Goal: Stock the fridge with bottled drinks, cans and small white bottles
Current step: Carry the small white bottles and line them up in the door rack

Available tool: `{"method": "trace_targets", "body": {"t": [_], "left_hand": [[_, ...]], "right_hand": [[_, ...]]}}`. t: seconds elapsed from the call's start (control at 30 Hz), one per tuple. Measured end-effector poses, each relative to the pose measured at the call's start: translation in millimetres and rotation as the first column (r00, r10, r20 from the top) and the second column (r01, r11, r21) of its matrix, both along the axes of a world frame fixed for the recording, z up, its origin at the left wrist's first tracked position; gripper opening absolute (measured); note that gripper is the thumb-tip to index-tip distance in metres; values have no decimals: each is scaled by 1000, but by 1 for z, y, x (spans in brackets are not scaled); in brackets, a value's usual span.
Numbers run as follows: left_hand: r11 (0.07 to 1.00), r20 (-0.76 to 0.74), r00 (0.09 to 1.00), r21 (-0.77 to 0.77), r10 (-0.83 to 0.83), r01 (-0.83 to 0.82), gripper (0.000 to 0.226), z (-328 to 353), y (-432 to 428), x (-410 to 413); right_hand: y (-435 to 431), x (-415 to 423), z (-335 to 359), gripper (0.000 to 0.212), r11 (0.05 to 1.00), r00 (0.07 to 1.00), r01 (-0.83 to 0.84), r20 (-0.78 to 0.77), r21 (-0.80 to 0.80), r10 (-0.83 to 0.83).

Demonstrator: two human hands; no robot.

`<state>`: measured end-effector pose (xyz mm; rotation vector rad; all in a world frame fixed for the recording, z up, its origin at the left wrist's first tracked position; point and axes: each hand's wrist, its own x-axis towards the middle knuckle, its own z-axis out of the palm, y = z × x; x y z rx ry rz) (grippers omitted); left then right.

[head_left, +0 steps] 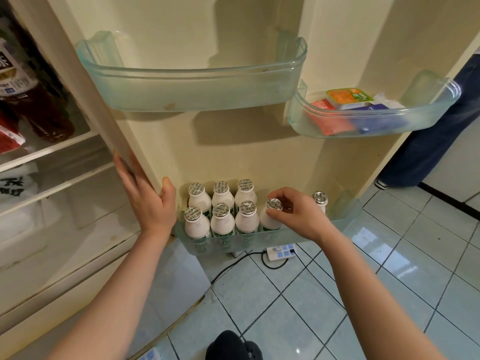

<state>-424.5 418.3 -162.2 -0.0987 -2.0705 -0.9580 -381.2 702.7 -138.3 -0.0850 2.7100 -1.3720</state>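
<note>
Bright, sharp, warped edges, hard shadows

Eight small white bottles (222,222): one pinched bottle (270,221), six left of the grip, one right of it; three door bins (192,92).

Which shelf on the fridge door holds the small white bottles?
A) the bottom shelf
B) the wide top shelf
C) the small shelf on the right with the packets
A: the small white bottles stand in rows in the bottom shelf, where the right hand pinches one by its foil cap.
</note>
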Motion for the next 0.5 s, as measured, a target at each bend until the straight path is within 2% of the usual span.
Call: {"method": "trace_targets", "body": {"t": [0.13, 0.27, 0.33, 0.43, 0.5], "left_hand": [[1000, 2, 1000, 4, -5, 5, 67, -1, -1, 0], [1000, 0, 1000, -17, -11, 11, 67, -3, -3, -2], [1000, 2, 1000, -21, -9, 9, 67, -3, -3, -2], [1000, 1, 1000, -22, -4, 4, 66, -2, -2, -1], [1000, 4, 1000, -21, 0, 0, 66, -3, -2, -1]], "right_hand": [[-2, 4, -5, 29, 996, 999, 52, -4, -73, -53], [-3, 9, -9, 44, 984, 994, 104, -5, -146, -106], [-3, 12, -8, 39, 970, 984, 147, -71, -193, -163], [0, 15, -1, 20, 912, 882, 308, -278, -272, -381], [7, 13, 1, 18, 879, 786, 424, -393, -218, -476]]}}
